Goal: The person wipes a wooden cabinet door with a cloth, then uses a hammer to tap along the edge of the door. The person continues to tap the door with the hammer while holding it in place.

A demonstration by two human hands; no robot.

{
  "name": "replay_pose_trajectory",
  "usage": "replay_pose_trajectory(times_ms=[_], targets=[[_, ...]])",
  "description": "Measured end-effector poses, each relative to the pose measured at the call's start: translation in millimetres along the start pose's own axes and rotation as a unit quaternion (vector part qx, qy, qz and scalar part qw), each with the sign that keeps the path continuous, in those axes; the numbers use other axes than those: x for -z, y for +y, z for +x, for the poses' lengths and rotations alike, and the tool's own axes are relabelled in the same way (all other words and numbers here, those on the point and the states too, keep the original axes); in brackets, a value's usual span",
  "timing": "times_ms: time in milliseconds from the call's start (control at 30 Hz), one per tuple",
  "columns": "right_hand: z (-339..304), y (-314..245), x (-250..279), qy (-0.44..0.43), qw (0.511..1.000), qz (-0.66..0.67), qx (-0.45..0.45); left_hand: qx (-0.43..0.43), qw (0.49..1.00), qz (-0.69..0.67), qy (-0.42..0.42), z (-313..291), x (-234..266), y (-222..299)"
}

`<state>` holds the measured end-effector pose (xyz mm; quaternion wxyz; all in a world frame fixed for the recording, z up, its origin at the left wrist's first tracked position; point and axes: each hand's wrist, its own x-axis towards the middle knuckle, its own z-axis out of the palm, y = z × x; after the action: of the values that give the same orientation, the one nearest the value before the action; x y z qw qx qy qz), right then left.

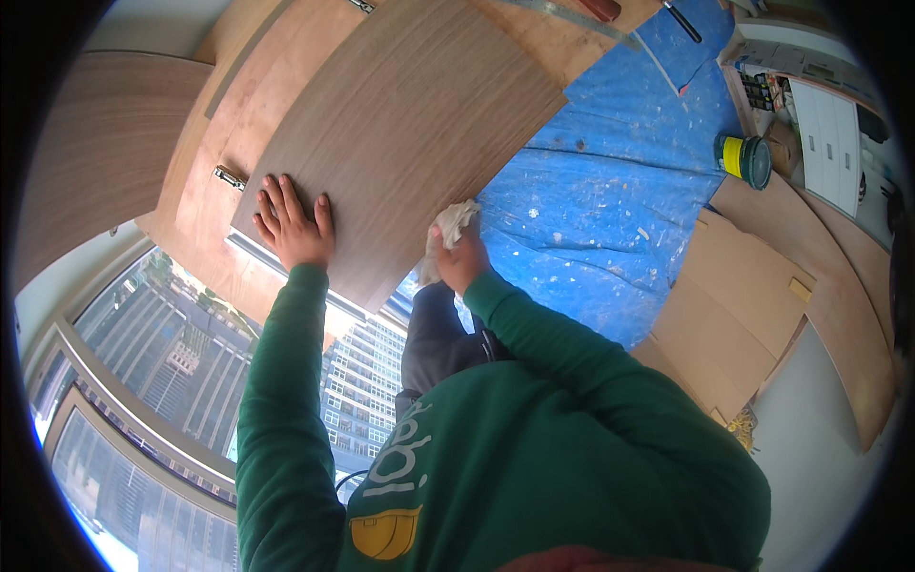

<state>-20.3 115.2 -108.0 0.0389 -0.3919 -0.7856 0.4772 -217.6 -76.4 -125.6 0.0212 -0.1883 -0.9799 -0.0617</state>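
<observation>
A brown wood-grain panel lies in front of me on a lighter wooden cabinet surface. My left hand rests flat on the panel near its left edge, fingers spread. At the panel's near right edge, my right hand grips a crumpled off-white rag, its fingers partly hidden by the cloth. A metal hinge sticks out just left of the panel, beside my left hand. Another hinge shows at the panel's far end.
Blue sheeting, speckled with white, covers the floor to the right. A dark green bucket with a yellow label stands past it, near flattened cardboard. A black-handled tool lies at the top. Tall windows are at lower left.
</observation>
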Motion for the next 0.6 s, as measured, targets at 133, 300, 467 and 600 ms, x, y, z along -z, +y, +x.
replay_pose_trajectory(times_ms=[133, 300, 467, 600], targets=[[29.2, 24.7, 16.3, -0.036, 0.998, -0.043, 0.004, -0.001, 1.0, -0.002, -0.005, -0.2, -1.0, -2.9], [184.1, 18.8, 104.6, 0.047, 0.981, -0.091, -0.163, -0.001, 1.0, 0.007, -0.005, -1.5, -2.5, -5.6], [169.7, 29.7, 83.2, 0.13, 0.989, 0.021, -0.07, 0.001, 1.0, 0.01, 0.002, -3.3, -4.9, -6.7], [41.6, 26.7, 0.4, 0.058, 0.998, 0.015, 0.033, 0.004, 1.0, 0.008, 0.0, -3.6, -1.8, -4.7]])
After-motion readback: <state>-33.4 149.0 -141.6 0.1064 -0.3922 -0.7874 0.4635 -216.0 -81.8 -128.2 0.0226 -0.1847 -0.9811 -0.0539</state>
